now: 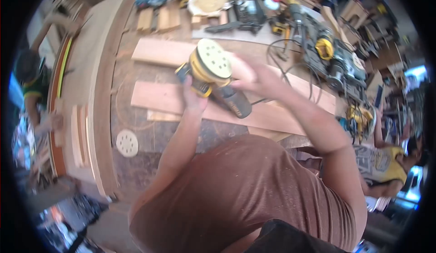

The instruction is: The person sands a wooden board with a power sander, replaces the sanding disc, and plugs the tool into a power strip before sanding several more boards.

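Note:
A yellow and black random orbital sander (202, 73) is tipped so that its pad faces up toward me. A pale sanding disc (211, 58) with several holes covers the pad. My left hand (195, 99) is closed around the sander's body from below. Beside the pad's right edge is my right hand (256, 78), smeared by motion, so its fingers do not show clearly. The sander's black dust canister (236, 103) points down to the right. Beneath the sander lie two long wooden boards (156, 96) on the workbench (150, 141).
Another sanding disc (126, 143) lies on the bench at left. Wood blocks (169, 17), a dish (208, 2) and power tools (324, 46) crowd the back and right. A raised wooden panel (97, 71) borders the left. One person (34, 85) is at far left, another (386, 166) at right.

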Demonstrator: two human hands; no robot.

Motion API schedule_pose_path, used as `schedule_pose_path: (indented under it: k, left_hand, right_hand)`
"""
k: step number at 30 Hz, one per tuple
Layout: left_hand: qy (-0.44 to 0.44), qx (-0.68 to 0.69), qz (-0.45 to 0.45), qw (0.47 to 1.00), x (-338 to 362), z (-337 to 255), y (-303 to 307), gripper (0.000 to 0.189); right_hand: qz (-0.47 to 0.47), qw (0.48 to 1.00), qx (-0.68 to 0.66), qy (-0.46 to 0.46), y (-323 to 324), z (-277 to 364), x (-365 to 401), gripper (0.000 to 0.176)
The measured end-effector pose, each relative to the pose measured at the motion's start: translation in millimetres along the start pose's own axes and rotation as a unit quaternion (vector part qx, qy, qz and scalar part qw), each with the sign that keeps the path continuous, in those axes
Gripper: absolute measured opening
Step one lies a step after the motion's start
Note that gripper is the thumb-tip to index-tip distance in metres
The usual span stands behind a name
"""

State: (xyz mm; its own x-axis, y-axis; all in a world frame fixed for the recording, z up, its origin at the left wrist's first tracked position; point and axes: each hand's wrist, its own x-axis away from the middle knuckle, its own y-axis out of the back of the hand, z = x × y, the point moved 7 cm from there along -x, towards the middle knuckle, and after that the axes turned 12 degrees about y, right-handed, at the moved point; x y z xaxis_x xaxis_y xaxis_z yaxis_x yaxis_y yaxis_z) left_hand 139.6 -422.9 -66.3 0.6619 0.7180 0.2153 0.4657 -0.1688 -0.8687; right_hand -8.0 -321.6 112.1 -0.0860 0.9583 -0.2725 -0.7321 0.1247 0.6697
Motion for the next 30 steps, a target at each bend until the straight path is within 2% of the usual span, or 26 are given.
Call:
schedule_pose_path:
  k: [3,4,6,10,12,13,14,16,17,20,23,24,25,26,28,30]
  left_hand:
    - [0.005,0.002,-0.051,0.999,4,8,1,0.065]
    - [0.009,-0.002,-0.043,0.999,3,9,0,0.065]
    - [0.031,0.055,-0.046,0.997,2,12,8,0.063]
    - [0.034,0.056,-0.061,0.996,0,17,15,0.062]
    - [0.035,0.051,-0.079,0.995,-4,24,15,0.057]
    - [0.033,0.051,-0.073,0.996,-6,27,14,0.056]
    - [0.030,0.050,-0.069,0.996,-5,29,14,0.055]
    - [0.027,0.046,-0.049,0.997,-5,29,12,0.055]
    - [0.035,0.046,-0.045,0.997,-5,32,11,0.055]
    - [0.047,0.044,-0.049,0.997,3,33,6,0.053]
    - [0.050,0.091,-0.080,0.991,20,31,17,0.050]
    - [0.044,0.093,-0.087,0.991,25,29,24,0.050]
    - [0.036,0.085,-0.076,0.993,32,25,29,0.050]
    - [0.023,0.080,-0.066,0.994,39,21,33,0.050]
    - [-0.009,0.085,-0.080,0.993,54,12,40,0.046]
    - [0.039,0.128,-0.096,0.986,59,22,60,0.039]
  right_hand:
    - [-0.051,0.998,-0.002,0.024,-38,7,-24,0.065]
    - [-0.083,0.993,0.075,0.049,-38,9,-25,0.054]
    - [-0.098,0.995,0.009,0.012,-37,-4,-26,0.039]
    - [-0.133,0.989,0.020,0.054,-37,-12,-28,0.029]
    - [-0.153,0.987,-0.035,-0.020,-29,-29,-27,0.026]
    - [-0.131,0.989,-0.023,-0.069,-24,-40,-27,0.026]
    - [-0.130,0.989,-0.026,-0.071,-21,-50,-29,0.026]
    - [-0.212,0.970,-0.073,-0.093,-10,-76,-31,0.026]
    - [-0.210,0.970,-0.077,-0.092,-8,-82,-33,0.026]
    - [-0.252,0.965,-0.011,-0.073,25,-103,-30,0.029]
    - [-0.348,0.920,0.043,-0.176,91,-163,-16,0.041]
    - [-0.325,0.929,0.026,-0.174,103,-166,-15,0.046]
    - [-0.303,0.913,0.158,-0.223,108,-213,-6,0.060]
    - [-0.258,0.913,0.230,-0.218,100,-214,-3,0.078]
    - [-0.177,0.970,0.105,-0.127,52,-146,-8,0.084]
    - [-0.087,0.992,-0.073,-0.053,-22,-75,-3,0.090]
